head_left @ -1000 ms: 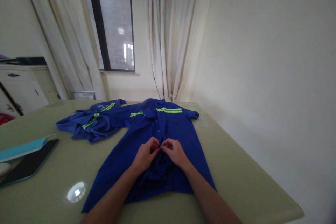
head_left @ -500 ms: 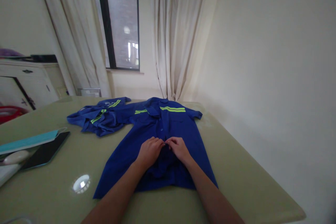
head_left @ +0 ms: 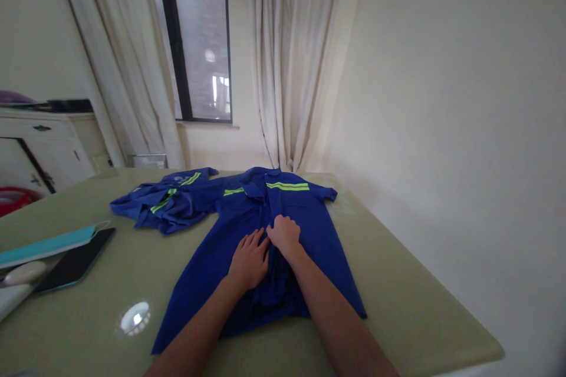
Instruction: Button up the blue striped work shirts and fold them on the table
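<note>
A dark blue short-sleeved work shirt [head_left: 321,235] lies front up, its collar toward the window and its hem toward me. Yellow-green stripes cross its chest. At the middle of the front, my right hand [head_left: 285,234] is closed on the shirt's button edge. Just left of it, my left hand [head_left: 248,260] rests on the cloth with its fingers apart, the fingertips close to that same edge. The buttons under my fingers are hidden. A second blue garment [head_left: 163,203] with matching stripes lies crumpled beside the shirt's left sleeve.
The shirt lies on a pale green table [head_left: 411,312]. At the left are a light blue face mask [head_left: 48,245], a dark flat tablet-like object [head_left: 82,265] and a white rounded object [head_left: 25,273]. A wall [head_left: 442,129] runs along the table's right side.
My right hand has moved up the shirt front and left, now above my left hand. The left hand has lowered slightly and its fingers have spread from a pinch. The view has shifted a little.
</note>
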Demonstrator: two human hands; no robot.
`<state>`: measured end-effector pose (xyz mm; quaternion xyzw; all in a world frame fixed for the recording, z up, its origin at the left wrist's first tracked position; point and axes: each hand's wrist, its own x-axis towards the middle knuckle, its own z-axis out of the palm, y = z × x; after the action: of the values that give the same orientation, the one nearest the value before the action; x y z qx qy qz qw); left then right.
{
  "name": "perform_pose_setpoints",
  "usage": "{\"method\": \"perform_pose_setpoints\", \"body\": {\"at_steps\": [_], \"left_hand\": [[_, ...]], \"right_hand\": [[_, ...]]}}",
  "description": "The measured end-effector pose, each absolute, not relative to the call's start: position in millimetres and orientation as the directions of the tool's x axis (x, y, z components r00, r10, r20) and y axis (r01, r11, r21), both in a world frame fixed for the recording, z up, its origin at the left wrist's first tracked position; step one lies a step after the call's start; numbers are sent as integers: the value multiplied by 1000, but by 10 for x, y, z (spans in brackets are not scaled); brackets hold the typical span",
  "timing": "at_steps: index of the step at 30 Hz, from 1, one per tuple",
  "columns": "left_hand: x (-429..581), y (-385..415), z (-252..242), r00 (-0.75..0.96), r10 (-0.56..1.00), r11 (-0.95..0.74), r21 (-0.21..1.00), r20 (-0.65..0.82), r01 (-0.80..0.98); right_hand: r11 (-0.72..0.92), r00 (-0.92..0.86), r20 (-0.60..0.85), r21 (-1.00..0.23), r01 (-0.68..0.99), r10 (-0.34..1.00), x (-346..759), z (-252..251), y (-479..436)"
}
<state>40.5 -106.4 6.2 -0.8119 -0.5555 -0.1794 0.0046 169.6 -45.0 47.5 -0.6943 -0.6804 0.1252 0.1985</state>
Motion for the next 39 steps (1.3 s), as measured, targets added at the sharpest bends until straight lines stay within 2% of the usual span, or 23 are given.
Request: {"method": "perform_pose_setpoints", "body": {"at_steps": [5,9,14,19,30,39], "left_hand": [[459,-1020,280,259,923,-311,158,284,937],[586,-725,403,132,947,-190,178,294,965],[605,-468,284,108,956,-177,243,273,954],[524,-416,195,110,955,-196,308,277,931],[509,-350,176,70,934,-252,508,350,824],[460,-319,133,68,890,-360,602,451,712]], "right_hand": [[-35,154,147,-601,798,977,1763,316,-387],[44,147,203,-714,699,968,1962,208,-322],[177,70,269,-786,592,960,2011,97,-239],[245,10,298,-805,540,955,1957,30,-193],[344,-35,399,-740,577,916,1937,130,-272],[335,-49,393,-705,626,918,1938,127,-270]]}}
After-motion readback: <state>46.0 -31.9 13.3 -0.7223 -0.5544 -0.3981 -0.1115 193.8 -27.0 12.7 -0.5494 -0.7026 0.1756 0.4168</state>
